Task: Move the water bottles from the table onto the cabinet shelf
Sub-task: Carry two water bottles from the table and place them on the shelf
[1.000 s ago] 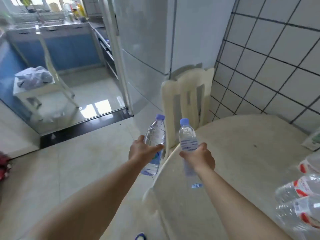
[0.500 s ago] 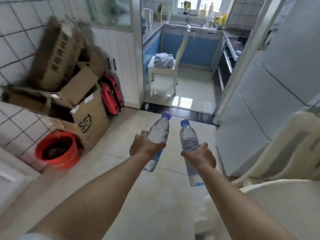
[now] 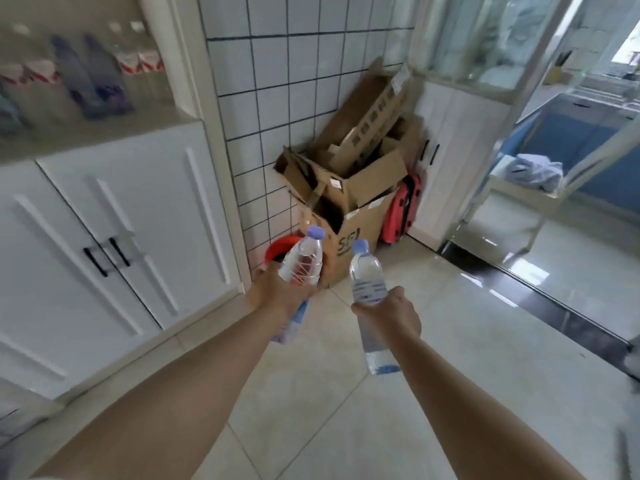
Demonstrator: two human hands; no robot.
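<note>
My left hand (image 3: 277, 294) grips a clear water bottle (image 3: 304, 259) with a pale purple cap, tilted a little to the right. My right hand (image 3: 388, 315) grips a second clear bottle (image 3: 367, 277) with a blue cap, held upright. Both bottles hang in the air above the floor at the middle of the view. At the upper left, the white cabinet's open shelf (image 3: 104, 129) holds several bottles (image 3: 93, 77), some with red labels, some purple. The table is out of view.
White cabinet doors (image 3: 114, 233) with black handles stand below the shelf on the left. Stacked cardboard boxes (image 3: 353, 188), a red bucket (image 3: 280, 247) and a red suitcase (image 3: 401, 209) fill the tiled corner ahead. A doorway with a dark threshold (image 3: 519, 289) opens on the right.
The view has swung left from the table and chair to the cabinet and corner. Both hands keep hold of their bottles in front of me.
</note>
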